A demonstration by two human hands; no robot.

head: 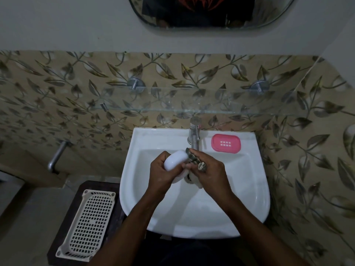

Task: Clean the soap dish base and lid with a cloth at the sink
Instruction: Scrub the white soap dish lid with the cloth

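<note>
Forearms: both bare, they reach up from the bottom edge and meet over the bowl of the sink (192, 225).
Left hand (160, 169): clasped round the white lid, thumb on the near side and fingers curled under it.
White lid (175, 159): oval with its smooth domed side up, held over the bowl between the two hands, its far end toward the tap.
Right hand (210, 169): clenched round a bunched cloth, knuckles up, fingertips at the lid's right edge.
Cloth (194, 158): dark, patterned and crumpled. It shows along the top of the right hand's fingers and touches the right end of the lid.
Pink base (226, 143): beyond the right hand, lying flat on the sink's back rim just right of the tap, apart from both hands. A small grid of slots marks its middle.
Tap (194, 135): chrome and upright, directly behind the hands, its lower end just above the cloth.
Drain (189, 177): partly seen beneath the hands.
Basket (86, 225): cream plastic lattice tray, left of the left forearm, lying on a dark desk (92, 185) beside the sink.
Wall pipe (57, 156): chrome, well left of the left hand, coming out of the leaf-patterned tiles (57, 93).
Glass shelf (192, 110): beyond the hands, above the tap, on metal brackets.
Mirror (211, 12): above the shelf, showing dark clothing.
</note>
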